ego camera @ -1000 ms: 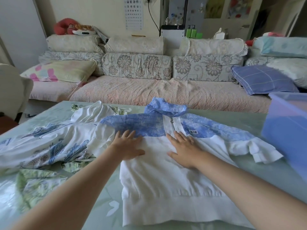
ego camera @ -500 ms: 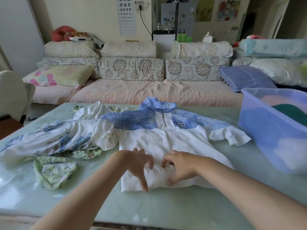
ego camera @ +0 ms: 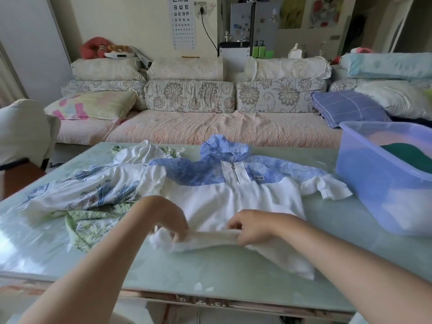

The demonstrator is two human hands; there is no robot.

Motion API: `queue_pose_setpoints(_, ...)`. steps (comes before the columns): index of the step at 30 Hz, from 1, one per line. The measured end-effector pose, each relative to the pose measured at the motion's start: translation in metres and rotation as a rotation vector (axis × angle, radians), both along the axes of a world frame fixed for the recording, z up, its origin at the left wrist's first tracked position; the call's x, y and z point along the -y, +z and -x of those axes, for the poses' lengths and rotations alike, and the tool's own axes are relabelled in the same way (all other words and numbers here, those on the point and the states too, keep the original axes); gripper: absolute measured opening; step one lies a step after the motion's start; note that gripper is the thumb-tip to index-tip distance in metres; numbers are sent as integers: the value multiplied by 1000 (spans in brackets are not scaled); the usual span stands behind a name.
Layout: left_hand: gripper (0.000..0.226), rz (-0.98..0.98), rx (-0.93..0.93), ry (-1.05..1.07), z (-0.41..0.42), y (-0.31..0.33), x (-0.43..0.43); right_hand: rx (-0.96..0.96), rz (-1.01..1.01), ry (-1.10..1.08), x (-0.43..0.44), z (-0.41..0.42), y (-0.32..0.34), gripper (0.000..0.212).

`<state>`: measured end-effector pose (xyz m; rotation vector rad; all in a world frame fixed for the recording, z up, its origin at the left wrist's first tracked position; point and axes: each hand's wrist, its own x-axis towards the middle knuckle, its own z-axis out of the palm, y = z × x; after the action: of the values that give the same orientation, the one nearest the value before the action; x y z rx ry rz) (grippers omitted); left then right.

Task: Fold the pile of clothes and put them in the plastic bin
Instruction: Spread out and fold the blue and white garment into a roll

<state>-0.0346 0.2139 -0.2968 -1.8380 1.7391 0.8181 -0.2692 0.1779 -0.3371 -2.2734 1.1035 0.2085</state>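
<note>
Both arms bare, extended forward, forearms converging toward centre. Left forearm enters from bottom left, angled up-right; wrist bent down, back of hand up. Left hand (ego camera: 168,220) has fingers curled downward, pinching hem of white top (ego camera: 233,199); fingertips partly blurred. Right forearm enters from bottom right, angled up-left. Right hand (ego camera: 254,228) knuckles up, fingers curled round same hem, thumb side facing left hand. Hands roughly level, near each other, not touching.
</note>
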Motion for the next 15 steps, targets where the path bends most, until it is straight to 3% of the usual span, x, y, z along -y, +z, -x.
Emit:
queue_pose_setpoints(2, 33, -197, -108, 172, 0, 3, -1, 113, -392, -39, -6, 1, 6, 22)
queue_pose_setpoints(3, 37, -204, -143, 177, 1, 4, 3, 173, -497, -75, -7, 2, 7, 24)
queue_pose_setpoints(4, 43, -177, -166, 152, 5, 4, 6, 226, -478, -122, -5, 4, 7, 26)
queue_pose_setpoints(6, 40, 23, -229, 61, 22, 0, 14, 276, -163, -225, 5, 12, 6, 20)
queue_pose_setpoints(8, 26, 338, -285, -82, 43, -7, 22, 206, 257, -259, 20, 27, 2, 20)
queue_pose_setpoints(10, 22, 604, -295, -240, 64, -19, 28, 96, 464, -269, 35, 47, -7, 26)
queue_pose_setpoints(12, 42, 688, -306, -313, 82, -31, 35, -57, 497, -276, 43, 64, -18, 50)
queue_pose_setpoints(15, 102, 503, -124, -264, 94, -50, 43, -238, 292, -336, 44, 89, -26, 102)
